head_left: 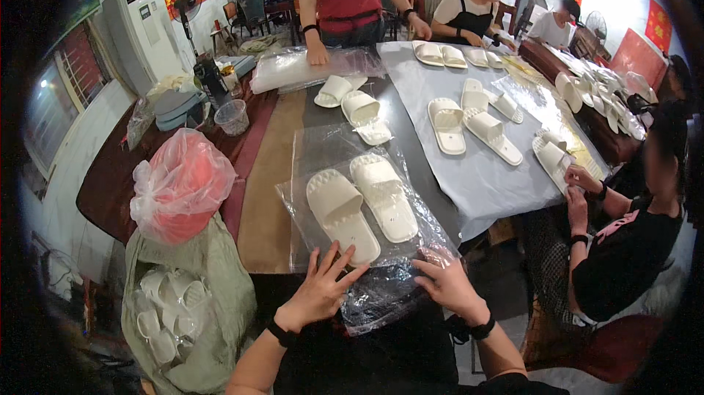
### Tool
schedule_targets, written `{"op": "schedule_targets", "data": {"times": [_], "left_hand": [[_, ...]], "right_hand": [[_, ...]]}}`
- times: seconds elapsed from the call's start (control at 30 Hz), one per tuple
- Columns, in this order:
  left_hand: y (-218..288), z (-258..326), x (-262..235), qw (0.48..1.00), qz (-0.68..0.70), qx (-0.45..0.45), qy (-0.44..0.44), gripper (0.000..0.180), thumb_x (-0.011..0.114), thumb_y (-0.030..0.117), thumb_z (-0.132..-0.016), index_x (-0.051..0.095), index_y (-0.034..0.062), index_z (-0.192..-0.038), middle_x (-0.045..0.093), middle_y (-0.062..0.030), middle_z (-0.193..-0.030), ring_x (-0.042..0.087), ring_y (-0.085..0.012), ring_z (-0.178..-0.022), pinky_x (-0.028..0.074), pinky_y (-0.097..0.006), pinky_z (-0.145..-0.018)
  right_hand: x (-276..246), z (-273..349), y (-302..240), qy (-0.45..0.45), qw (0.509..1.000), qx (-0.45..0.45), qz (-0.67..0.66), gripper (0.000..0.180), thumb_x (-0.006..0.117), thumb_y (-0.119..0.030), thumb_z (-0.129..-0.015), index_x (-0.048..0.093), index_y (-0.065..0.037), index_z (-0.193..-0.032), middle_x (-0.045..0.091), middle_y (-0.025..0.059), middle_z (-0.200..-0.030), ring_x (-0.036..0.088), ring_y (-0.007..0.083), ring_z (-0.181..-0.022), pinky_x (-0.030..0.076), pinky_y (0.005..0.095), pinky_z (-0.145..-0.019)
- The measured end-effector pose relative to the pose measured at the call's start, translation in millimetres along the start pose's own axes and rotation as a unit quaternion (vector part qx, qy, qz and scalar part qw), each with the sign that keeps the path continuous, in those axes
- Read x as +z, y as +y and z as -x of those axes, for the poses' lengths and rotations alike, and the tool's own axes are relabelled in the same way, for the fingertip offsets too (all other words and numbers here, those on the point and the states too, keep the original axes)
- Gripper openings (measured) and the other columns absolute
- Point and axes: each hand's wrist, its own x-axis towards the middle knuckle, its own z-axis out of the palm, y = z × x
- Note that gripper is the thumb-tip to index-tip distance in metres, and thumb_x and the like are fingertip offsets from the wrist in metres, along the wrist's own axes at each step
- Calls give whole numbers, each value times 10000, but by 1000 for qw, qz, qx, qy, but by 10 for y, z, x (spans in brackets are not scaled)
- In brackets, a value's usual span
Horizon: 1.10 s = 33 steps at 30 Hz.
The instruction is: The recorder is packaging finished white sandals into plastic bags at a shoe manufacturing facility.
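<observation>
Two cream slide slippers lie side by side on a clear plastic bag [381, 300] in front of me. Their open toes point away and their heels face me. On the left slipper's [336, 208] heel rest the fingertips of my left hand [320, 292], its fingers spread. My right hand [449, 283] is closed on the bag's near right edge, below the right slipper [386, 200]. The near end of the bag hangs crinkled over the table edge, between my wrists.
Further cream slippers [446, 127] lie on a grey sheet [418, 87] at the right. A stack of clear bags [279, 76] sits at the far side. A sack [227, 278] of slippers stands left, beside a red bundle [180, 182]. Co-workers are across and right.
</observation>
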Motion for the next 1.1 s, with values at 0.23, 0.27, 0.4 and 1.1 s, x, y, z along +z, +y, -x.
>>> {"op": "schedule_targets", "data": {"times": [0.23,0.27,0.4,1.1], "left_hand": [[-64,-14,29,999,-32,-8,31,641,694,144,-912,492,272,-1506,326,-131,-1642,263,-419,-1523,223,-657,-1188],[-118,-20,7,999,-27,5,32,617,686,143,-918,506,266,-1496,340,-125,-1637,273,-402,-1524,226,-650,-1191],[-187,44,-166,999,3,7,50,545,717,113,-882,610,238,-1401,388,-119,-1614,303,-383,-1518,247,-644,-1188],[-268,346,-63,953,248,-44,167,271,691,31,-836,777,71,-1091,700,-101,-1199,564,-343,-1334,278,-555,-1205]], "right_hand": [[-540,147,-45,168,927,127,-311,138,647,28,-947,733,42,-1054,758,145,-974,732,186,-784,563,276,-701],[-581,76,6,214,945,76,-237,194,618,64,-941,715,43,-1108,734,160,-1055,728,195,-835,563,294,-735],[-567,-128,197,175,984,-34,-6,508,594,139,-842,649,-40,-1314,559,189,-1433,608,323,-1214,510,414,-996],[-171,-150,527,-55,994,-3,-89,305,788,-176,-819,759,-190,-1123,629,-49,-1425,469,262,-1360,298,445,-1113]]}}
